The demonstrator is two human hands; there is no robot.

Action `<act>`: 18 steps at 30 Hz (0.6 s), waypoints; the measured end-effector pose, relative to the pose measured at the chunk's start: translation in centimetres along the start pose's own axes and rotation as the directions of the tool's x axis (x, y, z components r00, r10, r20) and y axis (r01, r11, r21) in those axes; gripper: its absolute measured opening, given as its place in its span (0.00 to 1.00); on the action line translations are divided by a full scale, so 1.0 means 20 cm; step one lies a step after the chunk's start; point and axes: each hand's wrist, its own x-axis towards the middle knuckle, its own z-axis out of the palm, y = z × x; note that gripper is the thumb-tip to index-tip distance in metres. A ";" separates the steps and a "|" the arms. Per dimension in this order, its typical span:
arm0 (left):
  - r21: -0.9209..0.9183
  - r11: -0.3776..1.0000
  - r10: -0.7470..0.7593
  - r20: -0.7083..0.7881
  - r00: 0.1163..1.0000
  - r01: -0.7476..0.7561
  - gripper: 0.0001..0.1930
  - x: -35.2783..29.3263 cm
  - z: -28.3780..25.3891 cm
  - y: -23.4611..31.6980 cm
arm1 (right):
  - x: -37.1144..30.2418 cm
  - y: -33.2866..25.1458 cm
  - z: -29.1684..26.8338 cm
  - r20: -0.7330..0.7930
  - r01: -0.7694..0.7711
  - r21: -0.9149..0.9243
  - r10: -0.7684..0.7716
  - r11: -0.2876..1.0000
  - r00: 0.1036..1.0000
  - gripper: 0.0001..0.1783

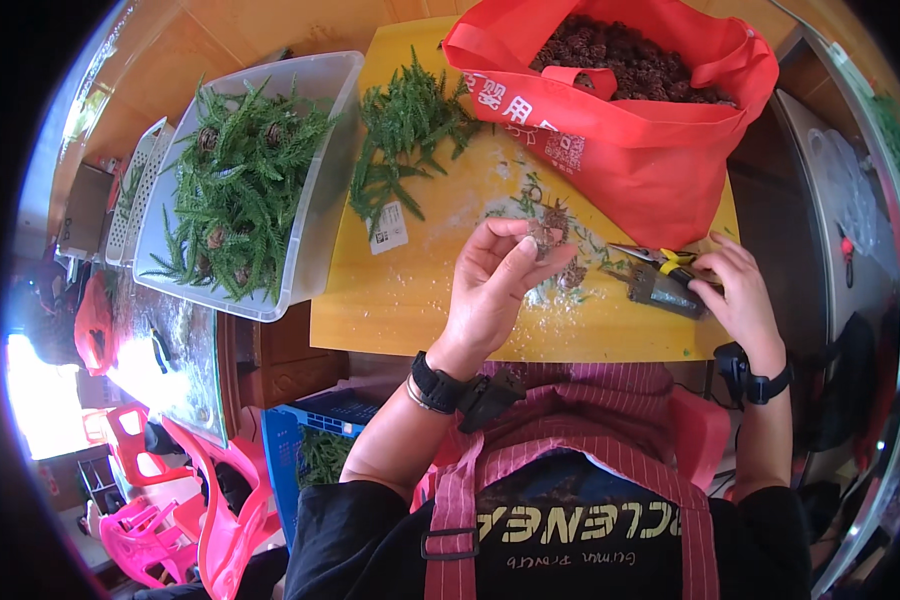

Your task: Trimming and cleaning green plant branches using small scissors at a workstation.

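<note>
My left hand (498,272) is raised over the yellow table, its thumb and fingers pinching a small brown pine cone (542,238). Close by on the tabletop lie more pine cones (573,273) and green scraps. At the right, the fingers of my right hand (736,287) are closed on the yellow-and-black handles of a pair of pliers (676,266), whose jaws point left. Beneath the pliers sits a dark grey, block-like object (664,293); its kind is unclear.
A large red bag (630,150) full of pine cones stands at the far right of the yellow table (420,320). Artificial green sprigs (410,125) lie beside a white label (389,228). On the left, a translucent bin (315,215) holds sprigs with cones. Pink chairs (225,500) stand lower left.
</note>
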 end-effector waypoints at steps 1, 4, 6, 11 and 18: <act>0.002 1.000 -0.002 -0.001 1.000 0.002 0.09 0.00 0.00 0.00 | 0.02 -0.03 -0.01 -0.052 -0.001 0.009 0.001 1.000 0.999 0.08; 0.084 0.996 0.008 0.030 1.000 -0.011 0.11 0.00 0.00 0.00 | 0.07 -0.19 -0.03 -0.186 0.014 0.248 0.033 0.969 0.982 0.05; 0.283 0.947 0.147 0.042 0.988 -0.153 0.15 0.00 -0.01 -0.01 | 0.11 -0.28 0.00 -0.030 -0.082 0.494 0.111 0.866 0.993 0.06; 0.203 0.967 0.169 -0.049 0.984 -0.156 0.18 0.02 0.03 0.00 | 0.23 -0.41 0.20 -0.006 0.144 0.301 -0.149 0.943 0.989 0.10; 0.054 0.995 0.082 -0.032 0.996 -0.080 0.15 0.01 -0.01 0.01 | 0.26 -0.46 0.29 0.133 0.165 0.181 -0.190 0.970 0.973 0.13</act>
